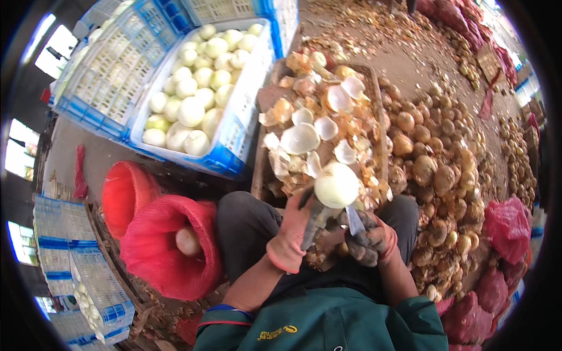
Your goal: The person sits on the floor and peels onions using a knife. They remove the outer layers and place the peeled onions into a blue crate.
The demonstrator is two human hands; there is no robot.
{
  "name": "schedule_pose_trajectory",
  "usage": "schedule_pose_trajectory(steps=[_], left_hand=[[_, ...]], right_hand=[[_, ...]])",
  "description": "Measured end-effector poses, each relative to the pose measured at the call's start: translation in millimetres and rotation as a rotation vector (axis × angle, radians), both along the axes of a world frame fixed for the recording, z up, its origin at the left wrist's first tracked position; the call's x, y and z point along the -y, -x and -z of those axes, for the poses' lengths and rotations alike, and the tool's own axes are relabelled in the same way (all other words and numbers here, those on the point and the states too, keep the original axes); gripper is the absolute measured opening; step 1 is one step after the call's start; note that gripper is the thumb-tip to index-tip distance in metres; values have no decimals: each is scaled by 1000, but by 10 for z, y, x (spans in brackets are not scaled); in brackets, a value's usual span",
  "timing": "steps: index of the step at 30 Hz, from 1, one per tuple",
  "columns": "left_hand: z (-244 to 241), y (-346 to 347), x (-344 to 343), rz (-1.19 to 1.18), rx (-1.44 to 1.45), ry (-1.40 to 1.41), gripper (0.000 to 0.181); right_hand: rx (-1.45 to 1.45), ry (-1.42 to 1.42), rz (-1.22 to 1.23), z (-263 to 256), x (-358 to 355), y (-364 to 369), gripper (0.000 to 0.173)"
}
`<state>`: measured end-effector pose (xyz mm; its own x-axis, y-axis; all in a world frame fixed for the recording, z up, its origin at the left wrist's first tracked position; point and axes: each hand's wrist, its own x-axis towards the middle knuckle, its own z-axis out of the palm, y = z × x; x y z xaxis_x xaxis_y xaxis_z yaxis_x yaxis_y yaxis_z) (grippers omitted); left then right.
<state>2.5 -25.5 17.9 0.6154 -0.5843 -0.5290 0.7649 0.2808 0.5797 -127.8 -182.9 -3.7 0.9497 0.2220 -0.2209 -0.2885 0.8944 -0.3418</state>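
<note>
A peeled white onion (336, 185) rests in my left hand (303, 223), which wears a glove with a dark, soiled palm. My right hand (369, 239), gloved the same way, grips a small knife (354, 220). Its short, wide blade points up towards the underside of the onion; whether it touches cannot be made out. Both hands are above my lap, between my knees. Just beyond them lies a wooden-edged tray (381, 127) heaped with brown skins and curved white onion peels (300, 139).
At the left, a blue-and-white plastic crate (239, 136) holds many peeled onions. Two red containers stand by my left knee, one a mesh sack (167, 259) with an onion inside. Unpeeled onions (423, 171) are piled at my right. Full red sacks (470, 316) lie beyond them.
</note>
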Motion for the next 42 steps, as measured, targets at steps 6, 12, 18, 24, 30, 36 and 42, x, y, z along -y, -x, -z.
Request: schedule_pose_trajectory(steps=[6, 12, 18, 24, 30, 36, 42], left_hand=[[141, -220, -48, 387, 1207, -626, 38], [-85, -429, -68, 665, 1298, -762, 64], [-63, -717, 27, 505, 1596, -788, 54], [213, -890, 90, 395, 1512, -693, 38], [248, -866, 51, 520, 1428, -589, 29], [285, -960, -45, 564, 1459, -577, 35], [259, -978, -12, 640, 1409, -567, 37]], right_hand=[[101, -74, 145, -135, 71, 29, 50], [-55, 454, 283, -506, 86, -278, 54], [-48, 673, 243, -890, 13, -817, 55], [-75, 748, 195, -1087, -77, -1293, 54], [-56, 857, 88, -1206, -270, -1868, 55], [-51, 1033, -45, -1394, -465, -2413, 52], [-24, 1216, -90, -1438, -470, -2793, 51]])
